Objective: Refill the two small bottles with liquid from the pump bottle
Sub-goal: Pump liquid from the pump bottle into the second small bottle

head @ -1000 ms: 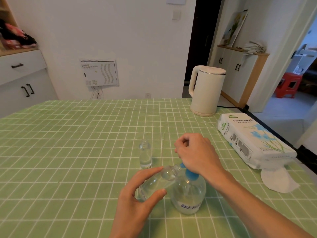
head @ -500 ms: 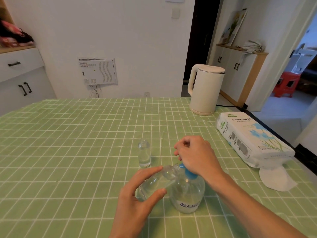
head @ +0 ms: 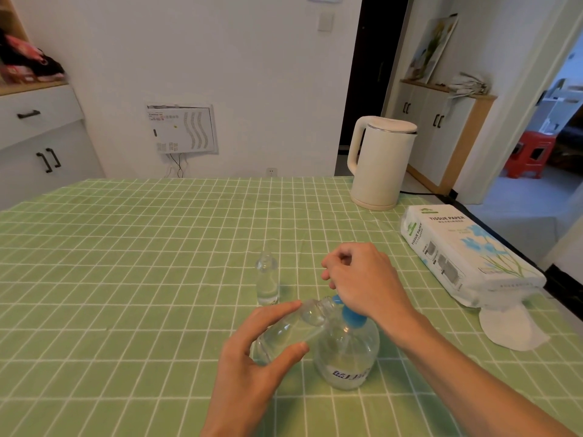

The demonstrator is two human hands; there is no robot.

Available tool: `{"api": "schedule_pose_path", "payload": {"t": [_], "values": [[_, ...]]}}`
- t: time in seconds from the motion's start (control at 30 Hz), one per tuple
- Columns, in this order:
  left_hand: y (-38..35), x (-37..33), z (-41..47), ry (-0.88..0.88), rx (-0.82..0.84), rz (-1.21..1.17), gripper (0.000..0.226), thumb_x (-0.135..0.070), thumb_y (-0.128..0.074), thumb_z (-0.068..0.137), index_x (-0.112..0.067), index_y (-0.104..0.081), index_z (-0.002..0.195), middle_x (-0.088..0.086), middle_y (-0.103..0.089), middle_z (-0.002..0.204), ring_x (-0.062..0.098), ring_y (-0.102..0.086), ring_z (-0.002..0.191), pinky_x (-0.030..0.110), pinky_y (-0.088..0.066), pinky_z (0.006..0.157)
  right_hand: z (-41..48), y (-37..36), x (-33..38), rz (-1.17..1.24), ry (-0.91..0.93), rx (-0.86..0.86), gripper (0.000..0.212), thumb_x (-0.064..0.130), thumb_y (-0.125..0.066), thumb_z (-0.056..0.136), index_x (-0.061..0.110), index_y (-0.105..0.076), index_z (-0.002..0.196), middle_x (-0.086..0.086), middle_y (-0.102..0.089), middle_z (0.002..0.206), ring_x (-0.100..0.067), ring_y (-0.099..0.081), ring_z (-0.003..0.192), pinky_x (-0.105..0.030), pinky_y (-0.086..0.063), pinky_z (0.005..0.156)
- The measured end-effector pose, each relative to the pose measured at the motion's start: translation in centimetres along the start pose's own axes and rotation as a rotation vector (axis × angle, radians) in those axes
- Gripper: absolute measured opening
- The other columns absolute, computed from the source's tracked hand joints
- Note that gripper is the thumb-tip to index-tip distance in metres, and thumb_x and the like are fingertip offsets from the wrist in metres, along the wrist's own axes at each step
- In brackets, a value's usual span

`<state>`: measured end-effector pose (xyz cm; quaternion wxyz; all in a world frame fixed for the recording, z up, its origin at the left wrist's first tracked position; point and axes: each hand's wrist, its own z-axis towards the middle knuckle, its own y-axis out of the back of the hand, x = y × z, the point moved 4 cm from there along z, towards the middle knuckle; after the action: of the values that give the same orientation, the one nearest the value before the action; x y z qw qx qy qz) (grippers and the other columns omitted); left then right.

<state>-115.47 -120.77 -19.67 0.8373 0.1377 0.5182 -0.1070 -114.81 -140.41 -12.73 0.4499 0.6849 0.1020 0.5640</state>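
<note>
A clear round pump bottle (head: 347, 357) with a blue pump top stands on the green checked tablecloth near the front. My right hand (head: 362, 279) lies over the blue pump head, fingers curled, hiding most of it. My left hand (head: 252, 357) grips a small clear bottle (head: 293, 326), tilted with its open mouth against the pump's spout. A second small clear bottle (head: 267, 279) stands upright and uncapped just behind, with a little liquid at its bottom.
A cream electric kettle (head: 380, 162) stands at the table's back right. A white tissue paper pack (head: 467, 257) lies along the right edge with a loose tissue (head: 511, 329) in front of it. White cabinets stand beyond the table's left side.
Both hands and the bottles have stayed in nearly the same place. My right hand remains on the pump head, shifting only slightly.
</note>
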Motion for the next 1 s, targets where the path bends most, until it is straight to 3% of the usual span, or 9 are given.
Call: {"api": "schedule_pose_path", "payload": {"t": [0.2,0.57,0.73,0.9,1.0], "values": [[-0.06,-0.03,-0.02,-0.006,-0.001,-0.018,0.047,-0.031,-0.082,0.075,-0.044,-0.074,0.119,-0.014,-0.076,0.125,0.01,-0.068,0.123,0.013,-0.047,0.103,-0.14,-0.33,-0.47,-0.003,-0.025,0.004,0.03,0.024,-0.055,0.105,0.018,-0.079,0.087,-0.002,-0.082,0.082,-0.028,-0.079,0.084,-0.052,-0.066,0.085],[0.21,0.11,-0.14,-0.004,-0.001,0.05,0.062,0.001,-0.088,0.077,-0.043,-0.075,0.118,-0.016,-0.077,0.123,0.007,-0.068,0.122,0.011,-0.047,0.102,0.05,0.22,0.33,-0.031,0.028,-0.028,0.028,0.033,-0.058,0.105,0.025,-0.075,0.085,0.006,-0.08,0.079,-0.019,-0.078,0.08,-0.048,-0.067,0.08],[0.09,0.17,-0.09,-0.012,-0.005,0.05,0.062,0.0,-0.089,0.076,-0.043,-0.074,0.118,-0.018,-0.077,0.122,0.006,-0.069,0.121,0.01,-0.047,0.101,-0.01,0.05,0.08,-0.009,0.004,-0.01,0.028,0.03,-0.058,0.105,0.022,-0.078,0.088,0.004,-0.081,0.082,-0.024,-0.079,0.082,-0.051,-0.067,0.083],[-0.01,0.2,-0.01,-0.011,-0.008,0.019,0.054,-0.014,-0.087,0.076,-0.043,-0.074,0.119,-0.017,-0.077,0.124,0.007,-0.069,0.122,0.013,-0.048,0.103,-0.08,-0.28,-0.28,-0.009,-0.017,0.008,0.029,0.027,-0.056,0.106,0.017,-0.079,0.091,-0.001,-0.082,0.084,-0.028,-0.079,0.085,-0.053,-0.066,0.085],[-0.12,0.25,-0.01,-0.014,-0.002,0.014,0.055,-0.008,-0.09,0.077,-0.041,-0.074,0.119,-0.015,-0.077,0.123,0.008,-0.069,0.121,0.016,-0.049,0.103,-0.18,-0.36,-0.49,-0.01,-0.031,0.012,0.029,0.025,-0.056,0.105,0.017,-0.079,0.09,-0.001,-0.082,0.085,-0.027,-0.079,0.086,-0.053,-0.066,0.086]]}}
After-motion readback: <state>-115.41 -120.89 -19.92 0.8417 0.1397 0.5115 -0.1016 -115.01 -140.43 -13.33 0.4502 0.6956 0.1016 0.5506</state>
